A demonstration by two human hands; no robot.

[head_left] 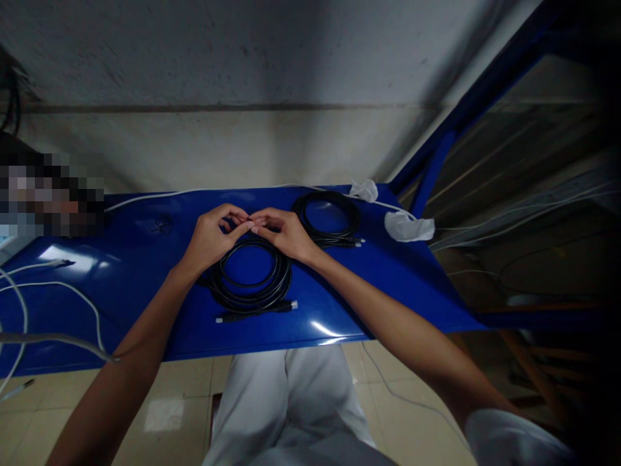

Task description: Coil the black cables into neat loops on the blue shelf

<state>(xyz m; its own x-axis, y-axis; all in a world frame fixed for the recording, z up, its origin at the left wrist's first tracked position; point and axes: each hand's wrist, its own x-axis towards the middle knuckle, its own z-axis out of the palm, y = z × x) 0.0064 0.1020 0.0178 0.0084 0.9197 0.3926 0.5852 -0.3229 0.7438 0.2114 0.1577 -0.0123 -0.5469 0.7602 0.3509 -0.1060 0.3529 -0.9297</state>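
Observation:
A coiled black cable (248,303) lies on the blue table, with its two plugs side by side at the front of the coil. Just over the far edge of this coil, my left hand (217,234) and my right hand (283,232) meet at the fingertips. Both hands are closed in a pinch. Whatever sits between the fingertips is dark and too small to name. Behind and to the right rests a second coiled black cable (334,233), its plugs pointing right. Several thin black ties or wires (162,225) lie loose left of my left hand.
Crumpled white plastic (409,226) and a smaller piece (363,190) lie at the table's right end. A white cord (179,192) runs along the back by the wall. White cables (63,283) spread over the left side, near another person. A blue frame post (434,162) rises at right.

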